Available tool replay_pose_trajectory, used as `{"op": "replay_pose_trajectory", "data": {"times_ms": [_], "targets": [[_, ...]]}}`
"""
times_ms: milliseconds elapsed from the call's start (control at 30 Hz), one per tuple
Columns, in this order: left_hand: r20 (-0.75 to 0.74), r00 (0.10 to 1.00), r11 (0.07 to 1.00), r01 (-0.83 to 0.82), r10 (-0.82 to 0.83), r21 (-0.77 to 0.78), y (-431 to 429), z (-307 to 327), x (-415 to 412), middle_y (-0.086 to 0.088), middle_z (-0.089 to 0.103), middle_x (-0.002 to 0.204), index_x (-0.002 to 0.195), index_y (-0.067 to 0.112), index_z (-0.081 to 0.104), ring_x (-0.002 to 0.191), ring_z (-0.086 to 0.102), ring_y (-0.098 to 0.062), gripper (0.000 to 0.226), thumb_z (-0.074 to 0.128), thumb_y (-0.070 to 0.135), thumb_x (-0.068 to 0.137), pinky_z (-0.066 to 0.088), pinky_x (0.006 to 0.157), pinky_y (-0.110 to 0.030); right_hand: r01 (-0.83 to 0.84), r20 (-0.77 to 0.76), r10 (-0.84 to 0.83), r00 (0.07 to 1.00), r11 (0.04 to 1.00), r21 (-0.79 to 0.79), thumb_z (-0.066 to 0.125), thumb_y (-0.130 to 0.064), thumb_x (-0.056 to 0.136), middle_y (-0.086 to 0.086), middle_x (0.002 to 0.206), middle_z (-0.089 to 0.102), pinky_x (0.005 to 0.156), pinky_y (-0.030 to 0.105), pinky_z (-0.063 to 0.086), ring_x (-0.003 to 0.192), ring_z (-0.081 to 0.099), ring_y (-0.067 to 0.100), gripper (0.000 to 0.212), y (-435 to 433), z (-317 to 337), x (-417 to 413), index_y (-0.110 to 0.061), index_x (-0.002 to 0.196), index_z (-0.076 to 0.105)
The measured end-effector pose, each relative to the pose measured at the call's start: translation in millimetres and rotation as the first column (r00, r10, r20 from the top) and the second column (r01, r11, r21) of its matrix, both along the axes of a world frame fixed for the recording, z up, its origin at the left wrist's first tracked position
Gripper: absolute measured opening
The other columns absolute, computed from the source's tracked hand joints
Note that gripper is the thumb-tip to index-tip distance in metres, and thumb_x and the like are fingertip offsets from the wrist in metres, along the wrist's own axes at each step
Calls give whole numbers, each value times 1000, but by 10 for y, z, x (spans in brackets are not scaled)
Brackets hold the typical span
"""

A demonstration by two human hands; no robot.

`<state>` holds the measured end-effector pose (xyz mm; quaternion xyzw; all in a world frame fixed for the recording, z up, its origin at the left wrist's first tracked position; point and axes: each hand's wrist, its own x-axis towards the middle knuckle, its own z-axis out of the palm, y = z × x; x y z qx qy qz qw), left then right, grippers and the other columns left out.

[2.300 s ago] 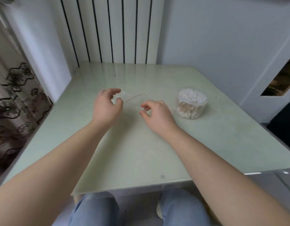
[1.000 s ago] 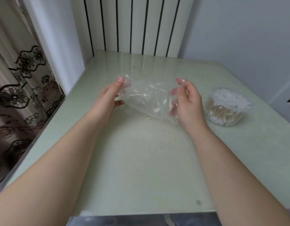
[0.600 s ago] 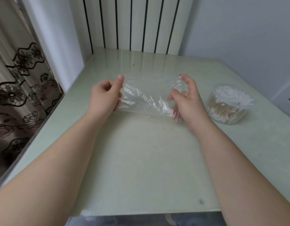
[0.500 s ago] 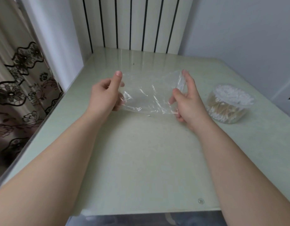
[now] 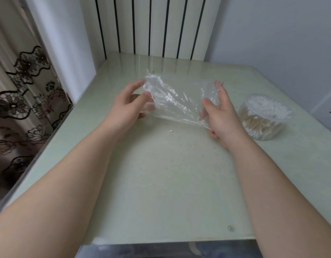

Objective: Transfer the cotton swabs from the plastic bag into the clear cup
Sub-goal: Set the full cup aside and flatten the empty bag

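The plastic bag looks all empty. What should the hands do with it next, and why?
Probably lay the plastic bag down on the table, away from the clear cup. The left hand and right hand hold it stretched between them. No swabs show inside it, and the cotton swabs already fill the cup.

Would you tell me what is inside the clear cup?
Cotton swabs fill the clear cup, white tips up, wooden sticks showing through its wall. The bundle's inner sticks are hidden by outer ones.
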<state>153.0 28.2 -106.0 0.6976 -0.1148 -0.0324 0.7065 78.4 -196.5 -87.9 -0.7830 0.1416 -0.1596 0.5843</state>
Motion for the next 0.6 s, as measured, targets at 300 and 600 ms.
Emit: {"op": "replay_pose_trajectory", "data": {"times_ms": [300,600], "targets": [[-125,988,958,-123,93,-258,43,40,-17,-3,77,84,131,8,57,73,70,-15,45,76,5,90,57,78,-22,142,-34,-142,989,990,-9,47,-28,100,1,81,66,39,19,32,35,39,11,60,-58,-46,56,-52,149,23],[-115,993,990,18,-35,-143,57,1,4,0,77,109,101,18,69,99,74,-17,31,67,-10,88,58,83,-28,209,-40,-209,977,978,-13,47,-22,97,-2,90,73,37,20,34,34,39,12,65,-99,-81,90,-48,150,21]]}}
